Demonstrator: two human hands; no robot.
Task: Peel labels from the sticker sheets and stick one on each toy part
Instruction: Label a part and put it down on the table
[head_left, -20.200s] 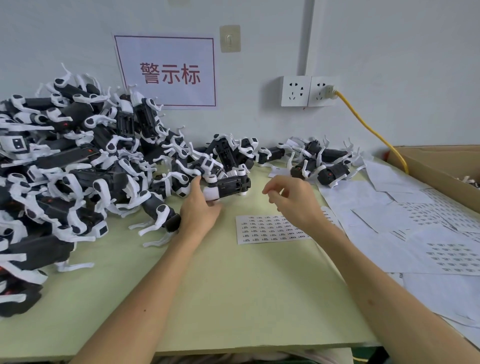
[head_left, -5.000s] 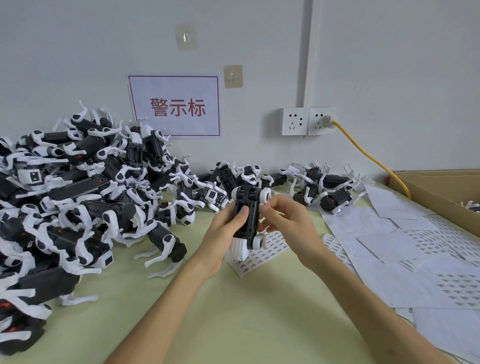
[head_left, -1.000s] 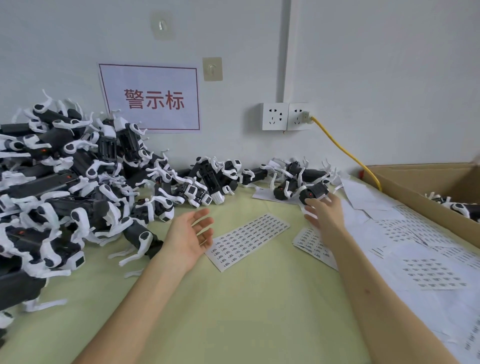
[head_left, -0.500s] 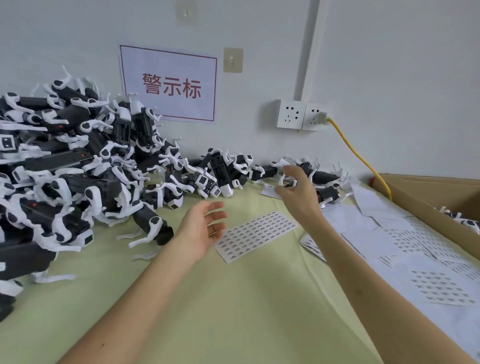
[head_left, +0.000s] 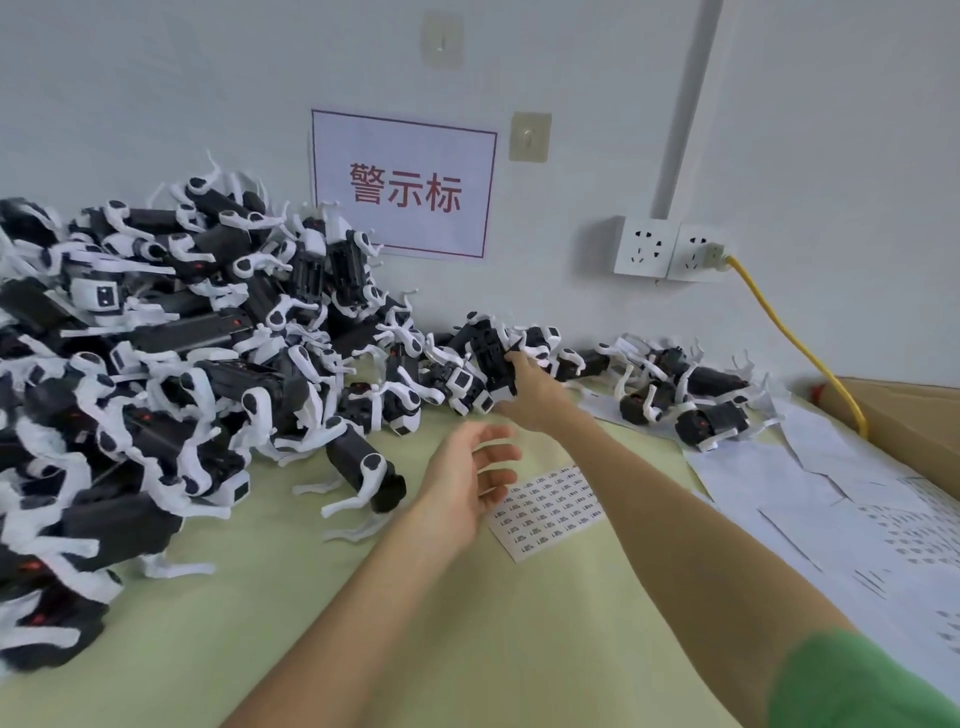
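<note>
A big heap of black-and-white toy parts (head_left: 156, 364) covers the left of the green table. My right hand (head_left: 530, 387) reaches to the back and grips one black toy part (head_left: 491, 358) at the heap's right end. My left hand (head_left: 470, 480) hovers over the table with relaxed fingers, holding nothing. A sticker sheet (head_left: 553, 512) with rows of small labels lies just right of my left hand, partly under my right forearm.
A smaller group of toy parts (head_left: 685, 389) lies at the back right. Used white sheets (head_left: 831, 499) spread along the right side. A cardboard box (head_left: 914, 415) stands at the far right. A yellow cable (head_left: 795, 343) runs from the wall socket (head_left: 670, 254).
My right hand has moved left from the small group of parts to the heap's right end and taken hold of a black part. My left hand stays hovering and empty.
</note>
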